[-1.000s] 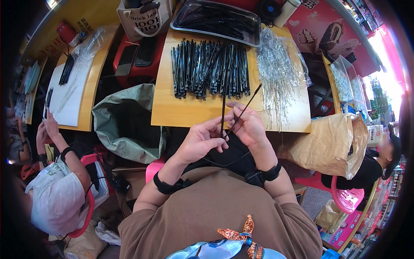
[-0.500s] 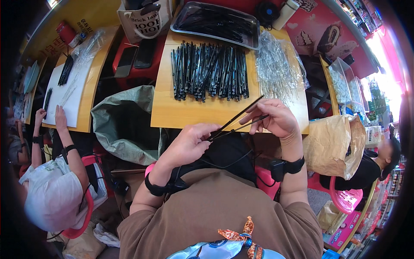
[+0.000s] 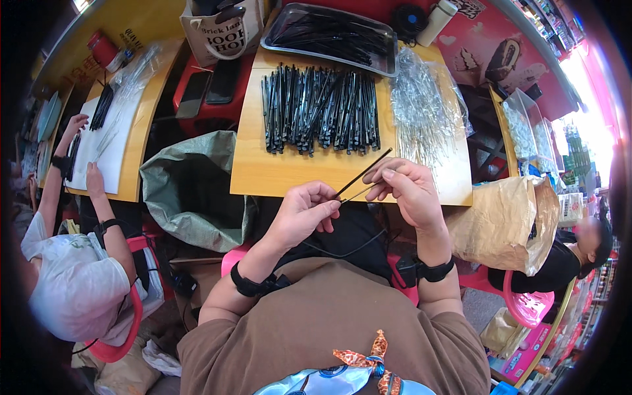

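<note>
My left hand [image 3: 307, 209] is closed, gripping a thin black stick [image 3: 362, 173] between thumb and fingers; the stick's free end slants up to the right. My right hand [image 3: 409, 189] pinches a thin rod like a wire [image 3: 359, 194], whose other end meets the fingertips of my left hand beside the black stick. Both hands are just past the near edge of the wooden table [image 3: 276, 178], above my lap. Beyond them lies a wide row of black sticks [image 3: 320, 110] with small end pieces. How the rod and stick join is too small to tell.
A metal tray [image 3: 329, 36] of black pieces stands behind the row. Thin metal wires in clear plastic [image 3: 428, 99] lie to its right. A grey-green sack [image 3: 191, 194] gapes at left, a brown paper bag [image 3: 503, 224] at right. A co-worker [image 3: 82, 283] sits at the left table.
Both hands have shifted slightly; my left hand has turned and moved right, closer to my right hand. The black stick now shows shorter. The co-worker's far hand has moved up the left table.
</note>
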{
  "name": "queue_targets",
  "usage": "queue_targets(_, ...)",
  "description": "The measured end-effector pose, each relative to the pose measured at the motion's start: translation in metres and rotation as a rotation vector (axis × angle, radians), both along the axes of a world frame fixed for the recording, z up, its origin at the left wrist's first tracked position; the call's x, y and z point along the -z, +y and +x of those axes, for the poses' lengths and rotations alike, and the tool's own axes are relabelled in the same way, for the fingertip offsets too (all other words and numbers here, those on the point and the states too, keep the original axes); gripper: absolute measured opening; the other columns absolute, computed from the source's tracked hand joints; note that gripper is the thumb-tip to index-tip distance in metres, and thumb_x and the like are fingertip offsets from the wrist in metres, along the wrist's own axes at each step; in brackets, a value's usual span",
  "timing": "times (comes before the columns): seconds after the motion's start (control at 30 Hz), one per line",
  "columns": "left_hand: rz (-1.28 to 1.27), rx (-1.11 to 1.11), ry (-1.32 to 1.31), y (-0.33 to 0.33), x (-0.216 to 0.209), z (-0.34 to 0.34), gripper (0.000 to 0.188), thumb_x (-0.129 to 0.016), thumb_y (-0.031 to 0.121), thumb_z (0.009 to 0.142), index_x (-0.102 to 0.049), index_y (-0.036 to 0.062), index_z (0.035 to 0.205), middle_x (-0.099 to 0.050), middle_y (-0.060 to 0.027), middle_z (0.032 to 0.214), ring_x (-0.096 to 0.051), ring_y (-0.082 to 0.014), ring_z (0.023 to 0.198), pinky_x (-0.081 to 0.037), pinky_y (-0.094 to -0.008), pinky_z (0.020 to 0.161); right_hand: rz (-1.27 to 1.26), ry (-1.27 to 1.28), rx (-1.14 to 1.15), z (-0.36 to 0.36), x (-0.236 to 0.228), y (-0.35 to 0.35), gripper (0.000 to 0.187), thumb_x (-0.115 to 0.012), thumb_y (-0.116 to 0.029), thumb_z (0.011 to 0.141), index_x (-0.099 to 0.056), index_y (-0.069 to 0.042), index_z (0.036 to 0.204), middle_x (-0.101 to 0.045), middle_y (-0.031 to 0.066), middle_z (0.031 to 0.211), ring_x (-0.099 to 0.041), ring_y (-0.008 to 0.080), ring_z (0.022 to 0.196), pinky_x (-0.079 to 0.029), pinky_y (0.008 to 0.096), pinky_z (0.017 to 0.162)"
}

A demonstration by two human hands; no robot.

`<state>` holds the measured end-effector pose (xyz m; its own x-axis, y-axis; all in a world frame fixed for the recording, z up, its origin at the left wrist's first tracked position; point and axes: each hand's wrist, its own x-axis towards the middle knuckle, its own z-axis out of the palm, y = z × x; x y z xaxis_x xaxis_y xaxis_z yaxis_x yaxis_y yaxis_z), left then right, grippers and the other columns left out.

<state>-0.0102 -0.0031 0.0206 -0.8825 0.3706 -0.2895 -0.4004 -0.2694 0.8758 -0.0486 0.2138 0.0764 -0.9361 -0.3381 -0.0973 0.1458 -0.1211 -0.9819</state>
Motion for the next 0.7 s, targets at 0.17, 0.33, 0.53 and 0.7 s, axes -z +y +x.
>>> queue_targets(0.17, 0.014, -0.107, 0.025, 0.009, 0.006, 0.003, 0.01, -0.063, 0.004, 0.086, -0.058, -0.0016, 0.092, -0.065, -0.0095, 0.074, -0.058, -0.0102, 0.05, -0.04, -0.017, 0.041, 0.024, 0.023, 0.11, 0.005, 0.019, 0.0, 0.017, -0.05, -0.01, 0.094, -0.059, 0.004, 0.093, -0.064, 0.0123, 0.09, -0.066, 0.0174, 0.067, -0.049, 0.0227, 0.06)
queue_targets(0.33, -0.004, -0.201, 0.104, 0.015, 0.007, 0.006, 0.009, -0.063, 0.002, 0.085, -0.059, -0.0008, 0.091, -0.064, -0.0085, 0.074, -0.056, -0.0084, 0.049, -0.039, -0.0161, 0.041, -0.052, -0.038, 0.257, 0.026, 0.037, -0.026, 0.023, -0.056, -0.011, 0.093, -0.052, 0.003, 0.111, -0.063, 0.0081, 0.088, -0.064, 0.0134, 0.07, -0.048, 0.0223, 0.061)
queue_targets(0.53, 0.037, -0.231, 0.13, 0.02, 0.005, 0.01, 0.006, -0.062, 0.0, 0.085, -0.059, 0.0, 0.09, -0.063, -0.0048, 0.078, -0.057, -0.0059, 0.061, -0.044, -0.0174, 0.048, -0.09, 0.057, 0.331, 0.047, 0.056, -0.052, 0.02, -0.053, -0.003, 0.092, -0.05, 0.005, 0.111, -0.061, 0.0078, 0.085, -0.061, 0.011, 0.074, -0.05, 0.0231, 0.067)
queue_targets(0.7, 0.038, -0.239, 0.157, 0.018, 0.0, 0.01, 0.003, -0.061, 0.0, 0.087, -0.058, 0.0012, 0.087, -0.063, -0.0025, 0.078, -0.056, -0.0042, 0.064, -0.045, -0.0184, 0.049, -0.09, 0.146, 0.359, 0.043, 0.054, -0.061, 0.019, -0.052, -0.001, 0.092, -0.049, 0.004, 0.11, -0.06, 0.0087, 0.085, -0.061, 0.0108, 0.073, -0.05, 0.0229, 0.067)
